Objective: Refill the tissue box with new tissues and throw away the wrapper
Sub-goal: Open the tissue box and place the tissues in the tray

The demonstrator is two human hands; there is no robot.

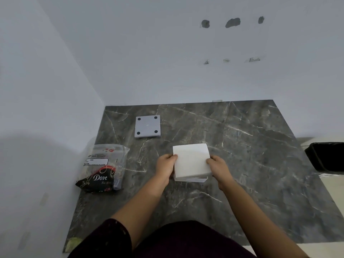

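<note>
A white stack of tissues (191, 160) sits in the middle of the dark marble table, its lower part inside a white tissue box (191, 179) whose rim shows below it. My left hand (166, 165) grips the stack's left side and my right hand (217, 167) grips its right side. The box's grey base plate (147, 126), with black round feet facing up, lies farther back to the left. The clear and black tissue wrapper (103, 168) lies flattened at the table's left edge.
The dark marble table (251, 146) stands in a corner, with white walls at the back and left. A black bin (327, 157) stands on the floor beyond the table's right edge.
</note>
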